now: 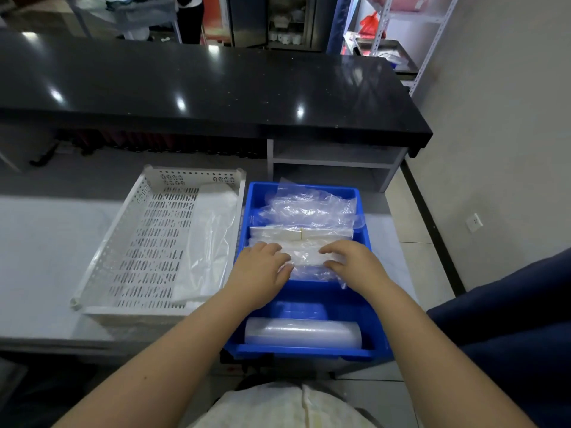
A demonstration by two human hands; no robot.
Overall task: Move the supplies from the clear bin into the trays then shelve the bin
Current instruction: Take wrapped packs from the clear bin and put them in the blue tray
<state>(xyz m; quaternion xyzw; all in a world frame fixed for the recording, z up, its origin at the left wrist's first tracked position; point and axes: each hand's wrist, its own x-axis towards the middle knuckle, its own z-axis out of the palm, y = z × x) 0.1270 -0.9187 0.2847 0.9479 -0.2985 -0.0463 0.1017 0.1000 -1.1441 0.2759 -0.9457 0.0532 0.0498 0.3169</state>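
Note:
A blue divided tray (309, 353) sits on the white counter in front of me. Its middle compartment holds clear plastic packets (306, 257), with white wrapped packs (299, 233) just behind them. My left hand (262, 270) and my right hand (352, 261) both rest flat on the clear packets, fingers spread, pressing from either side. Crumpled clear bags (309, 208) fill the far compartment. A clear wrapped roll (302, 333) lies in the near compartment. The white perforated basket (145, 242) stands to the left, with a clear plastic bag (207, 239) along its right side.
A black glossy raised counter (216, 88) runs across behind the trays, with a grey cubby shelf (333, 162) under its right end. Metal shelving (411, 35) stands at the far right by the wall. A dark blue seat (509, 319) is at my right.

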